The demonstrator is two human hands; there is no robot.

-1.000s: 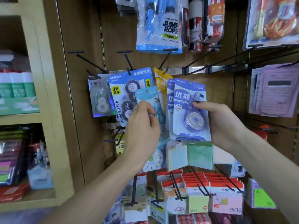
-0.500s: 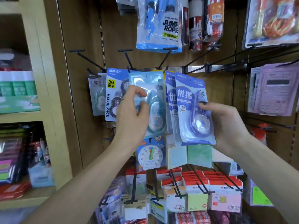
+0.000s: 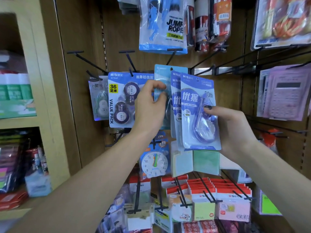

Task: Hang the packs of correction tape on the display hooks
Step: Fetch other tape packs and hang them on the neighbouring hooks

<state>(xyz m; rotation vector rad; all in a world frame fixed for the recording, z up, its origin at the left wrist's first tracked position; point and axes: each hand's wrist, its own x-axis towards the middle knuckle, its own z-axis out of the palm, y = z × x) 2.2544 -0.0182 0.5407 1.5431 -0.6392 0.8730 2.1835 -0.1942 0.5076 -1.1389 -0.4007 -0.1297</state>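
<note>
Left hand [image 3: 149, 105] pinches light-blue correction tape pack [image 3: 162, 76] at hook [image 3: 170, 59], hole needs threading; right hand [image 3: 232, 130] grips 2 purple packs [image 3: 196, 105].

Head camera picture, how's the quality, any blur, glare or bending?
Head view: wide-angle bending bows the shelf unit at the left edge; the light blue pack in the left hand is smeared by motion; glare washes the calculator pack; print on the purple pack in the right hand stays readable.

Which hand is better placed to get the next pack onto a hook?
Left. The left hand pinches the light blue pack with its hang hole right at a hook. The right hand holds the purple packs lower, beside it.
</note>
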